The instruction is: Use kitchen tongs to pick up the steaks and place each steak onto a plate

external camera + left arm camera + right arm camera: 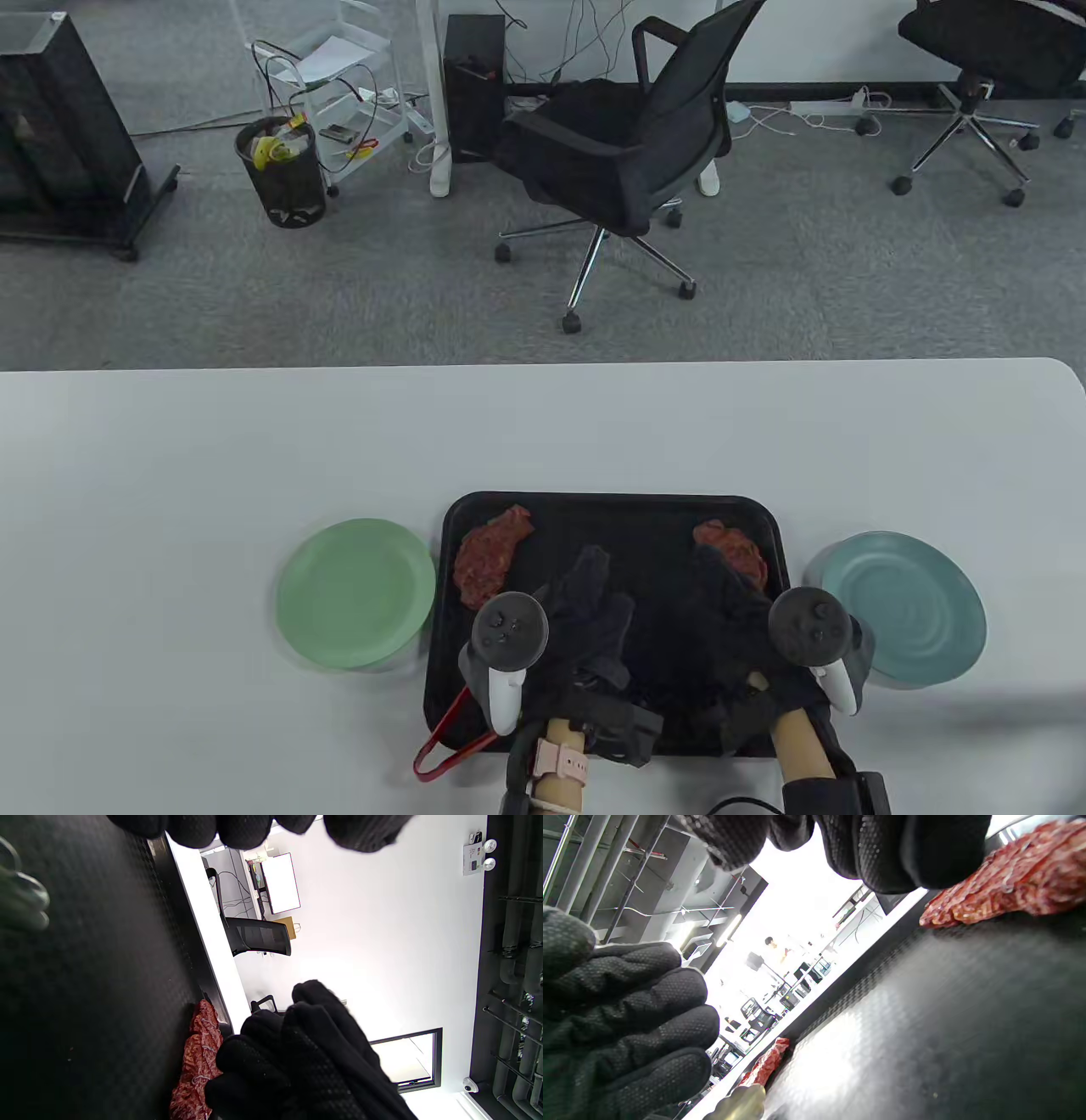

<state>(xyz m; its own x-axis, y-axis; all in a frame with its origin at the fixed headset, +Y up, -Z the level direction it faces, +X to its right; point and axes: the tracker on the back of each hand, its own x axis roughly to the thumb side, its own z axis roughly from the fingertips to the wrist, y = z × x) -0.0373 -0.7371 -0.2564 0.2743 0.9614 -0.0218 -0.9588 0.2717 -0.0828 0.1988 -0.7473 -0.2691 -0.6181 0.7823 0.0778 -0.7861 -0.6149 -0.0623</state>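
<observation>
A black tray (628, 518) holds two raw red steaks, one at its left end (492, 556) and one at its right end (731, 548). Red-handled tongs (441, 743) lie across the tray's near left corner, partly under my left wrist. My left hand (594, 603) hovers over the tray's middle with relaxed fingers, holding nothing. My right hand (730, 620) is over the tray just short of the right steak (1009, 874), its fingers (882, 849) loose and empty. A green plate (356, 592) sits left of the tray and a teal plate (904, 607) sits right of it.
The white table (543, 424) stretches beyond the tray to its far edge. On the floor behind it stand a black office chair (611, 153) and a bin (284, 174). Both plates lie close against the tray's sides.
</observation>
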